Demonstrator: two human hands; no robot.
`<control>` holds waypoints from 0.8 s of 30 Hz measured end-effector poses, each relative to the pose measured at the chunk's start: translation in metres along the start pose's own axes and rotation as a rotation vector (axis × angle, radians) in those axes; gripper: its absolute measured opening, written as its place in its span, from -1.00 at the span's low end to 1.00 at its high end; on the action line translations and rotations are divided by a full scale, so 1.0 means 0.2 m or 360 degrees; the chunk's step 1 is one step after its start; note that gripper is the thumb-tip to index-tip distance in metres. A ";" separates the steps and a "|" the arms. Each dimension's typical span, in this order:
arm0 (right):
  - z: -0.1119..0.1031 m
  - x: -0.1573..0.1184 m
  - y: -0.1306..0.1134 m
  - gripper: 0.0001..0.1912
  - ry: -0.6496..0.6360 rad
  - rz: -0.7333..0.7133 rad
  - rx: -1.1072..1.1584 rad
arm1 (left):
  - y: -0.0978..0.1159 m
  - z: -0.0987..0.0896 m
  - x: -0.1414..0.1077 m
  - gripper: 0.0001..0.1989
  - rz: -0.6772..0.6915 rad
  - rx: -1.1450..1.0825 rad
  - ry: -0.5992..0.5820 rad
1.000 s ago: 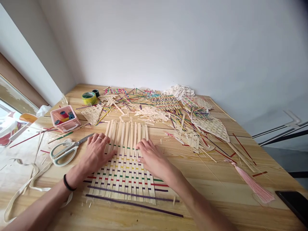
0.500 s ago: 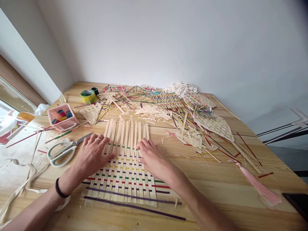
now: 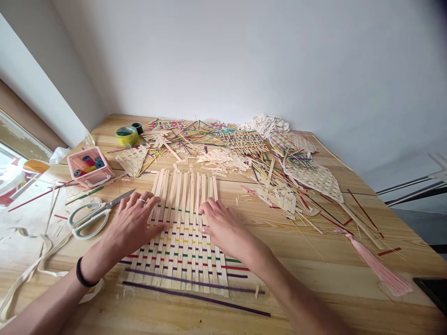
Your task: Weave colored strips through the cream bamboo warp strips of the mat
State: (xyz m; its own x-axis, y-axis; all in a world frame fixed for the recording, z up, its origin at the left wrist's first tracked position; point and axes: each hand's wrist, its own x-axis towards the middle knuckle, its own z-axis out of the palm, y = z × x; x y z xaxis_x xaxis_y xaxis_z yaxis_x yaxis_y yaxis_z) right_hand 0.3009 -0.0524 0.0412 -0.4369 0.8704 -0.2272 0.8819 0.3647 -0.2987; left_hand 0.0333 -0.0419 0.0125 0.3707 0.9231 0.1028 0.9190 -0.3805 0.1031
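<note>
A mat of pale flat strips (image 3: 185, 242), crossed by thin purple, green, yellow and red strips, lies on the wooden table. Its upright strips spread loose at the far end. My left hand (image 3: 138, 221), with a ring and a black wrist band, rests on the mat's left edge, fingers bent and thumb held apart, reaching inward. On the right edge lies my right hand (image 3: 223, 225), its fingers curled together over the strips and the thumb near them; what is beneath the fingertips is hidden. Two dark purple strips (image 3: 195, 298) cross the mat's near end, under clear tape.
Scissors (image 3: 91, 218) lie left of my left hand, near a pink box (image 3: 91, 167) of thread spools. Yellow tape (image 3: 127, 137), a heap of strip scraps (image 3: 226, 160), a woven fan (image 3: 314, 179) and a pink tassel (image 3: 380, 265) are farther out.
The view has shifted slightly. Both hands keep nearly the same place and pose on the mat's edges.
</note>
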 end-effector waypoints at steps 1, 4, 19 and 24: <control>0.00 0.00 0.00 -0.75 0.0000 0.0003 -0.0006 | 0.00 0.00 0.00 -0.45 0.0008 0.0003 -0.0003; 0.00 0.00 0.00 -0.75 -0.0034 0.0019 -0.0011 | 0.00 0.00 0.00 -0.47 0.0026 0.0040 -0.0013; -0.02 0.00 0.00 -0.73 -0.0066 0.0035 0.0031 | -0.03 0.00 0.03 -0.52 -0.0008 -0.0102 0.0001; -0.02 0.00 0.01 -0.74 -0.0016 0.0014 0.0020 | -0.04 -0.01 0.04 -0.62 -0.0104 -0.0377 0.0043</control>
State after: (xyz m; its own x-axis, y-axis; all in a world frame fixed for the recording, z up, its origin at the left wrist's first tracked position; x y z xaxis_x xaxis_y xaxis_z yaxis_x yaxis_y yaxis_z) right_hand 0.3023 -0.0505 0.0441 -0.4308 0.8702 -0.2389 0.8835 0.3527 -0.3083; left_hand 0.0290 -0.0325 0.0140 0.3048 0.9455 0.1144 0.8826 -0.3255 0.3391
